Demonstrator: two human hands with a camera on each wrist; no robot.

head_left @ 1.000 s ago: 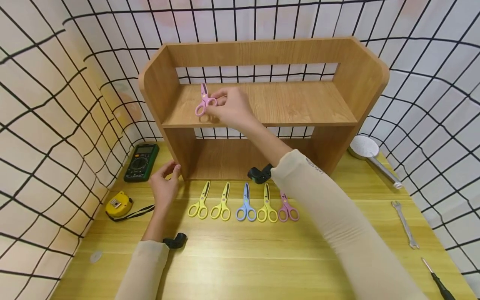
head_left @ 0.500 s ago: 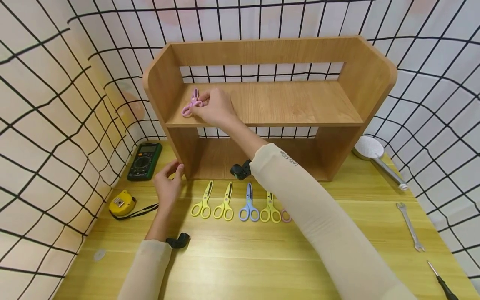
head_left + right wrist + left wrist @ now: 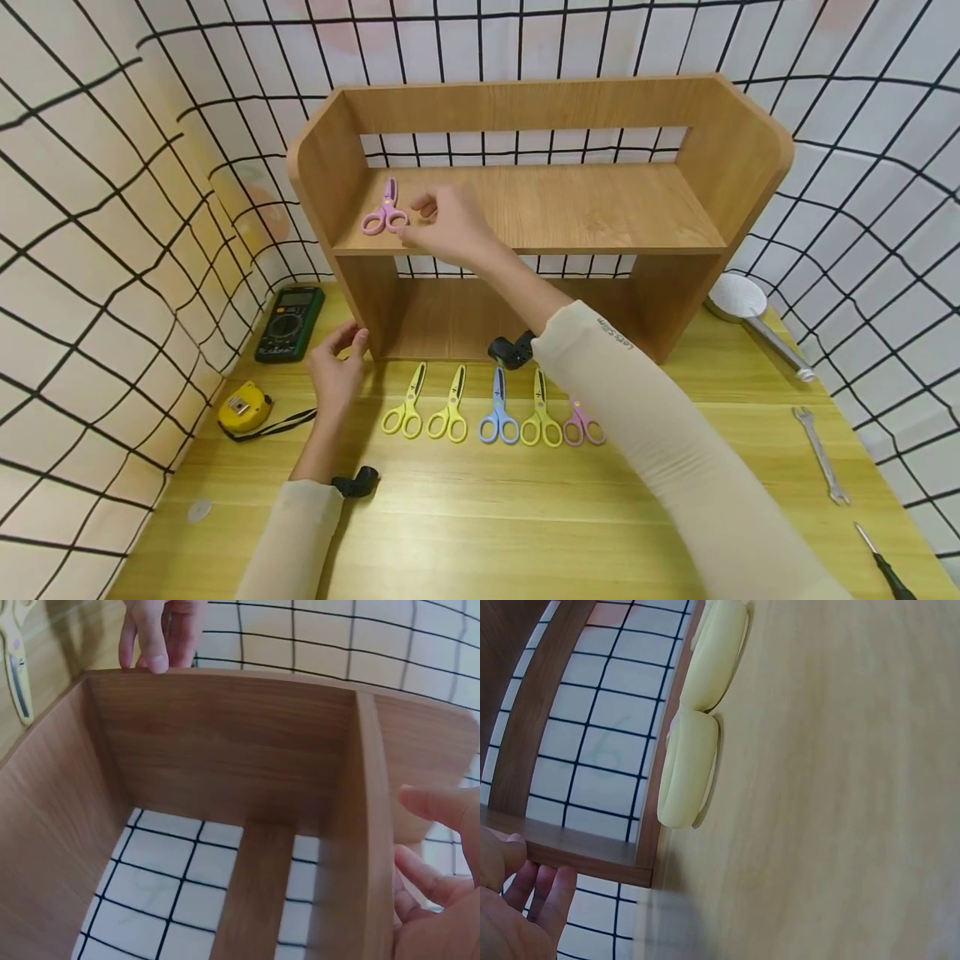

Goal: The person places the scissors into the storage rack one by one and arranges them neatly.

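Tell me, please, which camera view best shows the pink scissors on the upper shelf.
The head view: the pink scissors lie on the upper shelf there, handles and blades both visible, beside the right hand. I cannot make them out in either wrist view.

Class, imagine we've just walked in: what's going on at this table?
A person's empty right hand is beside pink scissors lying on the upper board of a wooden shelf unit. The left hand touches its left side panel. In front, three yellow scissors, blue scissors and another pink pair form a row.
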